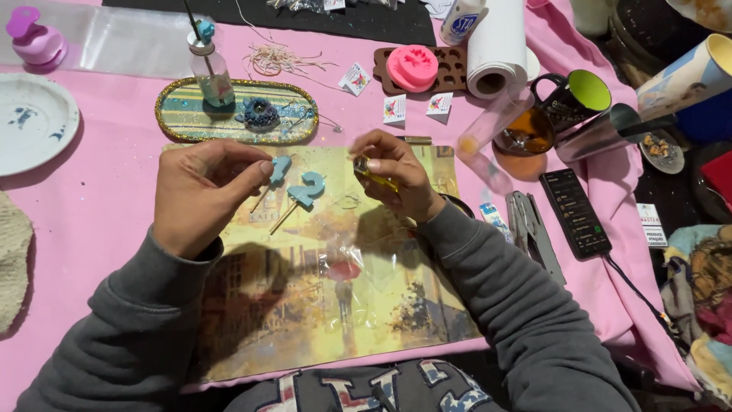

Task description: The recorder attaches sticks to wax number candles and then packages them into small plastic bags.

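Note:
My left hand (200,192) pinches two pale blue number-shaped candles on thin sticks (299,185) between thumb and fingers, holding them above a painted placemat (320,305). My right hand (395,172) is closed on a small yellow lighter (374,174), held just right of the candles, a few centimetres away. A clear plastic wrapper (358,263) lies on the placemat below the hands.
A glittery oval tray (183,122) with a small bottle (212,72) sits behind the hands. Also here: white plate (30,122) at left, pink mould piece (412,67), paper roll (496,46), black mug (579,99), phone (576,214), stapler (534,233).

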